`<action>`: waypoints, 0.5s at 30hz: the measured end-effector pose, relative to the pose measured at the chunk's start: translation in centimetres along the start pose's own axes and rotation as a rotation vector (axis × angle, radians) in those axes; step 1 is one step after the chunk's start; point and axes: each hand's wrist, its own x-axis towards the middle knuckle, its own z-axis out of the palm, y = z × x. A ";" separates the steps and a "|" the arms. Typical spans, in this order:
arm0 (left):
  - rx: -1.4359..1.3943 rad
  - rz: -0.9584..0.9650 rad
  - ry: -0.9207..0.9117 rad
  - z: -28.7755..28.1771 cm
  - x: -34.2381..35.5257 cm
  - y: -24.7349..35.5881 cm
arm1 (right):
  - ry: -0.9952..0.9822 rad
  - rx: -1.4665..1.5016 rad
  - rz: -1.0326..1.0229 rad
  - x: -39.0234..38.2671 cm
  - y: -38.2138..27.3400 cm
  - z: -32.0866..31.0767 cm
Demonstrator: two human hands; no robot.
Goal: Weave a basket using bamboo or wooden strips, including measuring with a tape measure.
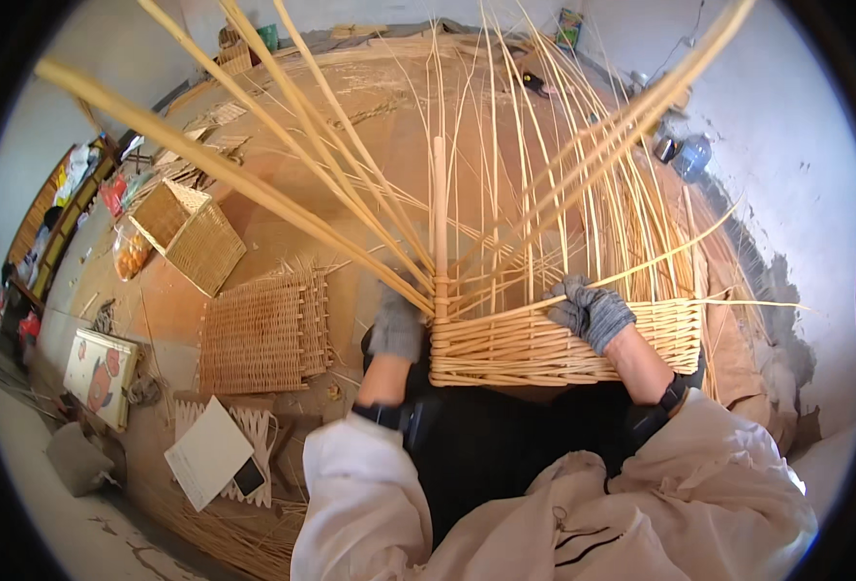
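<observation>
A half-woven wicker basket (544, 344) rests against my lap, its low woven wall pale yellow and many thin upright stakes (505, 194) fanning away from it. My left hand (396, 324), in a grey glove, grips the basket's left corner beside a thick corner stake (440, 213). My right hand (591, 310), also grey-gloved, is closed on a thin willow weaver (680, 254) at the top of the woven wall. Both sleeves are white.
A finished rectangular wicker basket (188, 234) lies on its side on the floor at left. Nearer me lie a flat woven panel (265, 331), a white board (205, 451) and a printed box (102, 373). Loose willow rods (244, 179) cross overhead. A water bottle (691, 157) stands by the right wall.
</observation>
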 end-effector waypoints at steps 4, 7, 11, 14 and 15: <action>0.366 -0.013 0.219 1.5 -4.3 9.8 | 0.032 -0.104 0.009 0.0 -1.7 -0.9; 1.134 0.363 -0.393 3.7 -3.7 9.2 | -0.012 -0.097 0.031 0.4 -1.7 0.5; 1.304 0.391 -0.695 4.7 -1.5 6.5 | 0.086 -0.092 0.086 0.0 -1.7 -0.1; 1.461 0.381 -0.763 5.3 -1.4 6.1 | 0.076 -0.157 -0.001 -1.0 -1.0 0.0; 1.448 0.358 -0.770 4.5 -1.7 6.4 | -0.021 -0.488 -0.120 -3.7 -1.9 3.8</action>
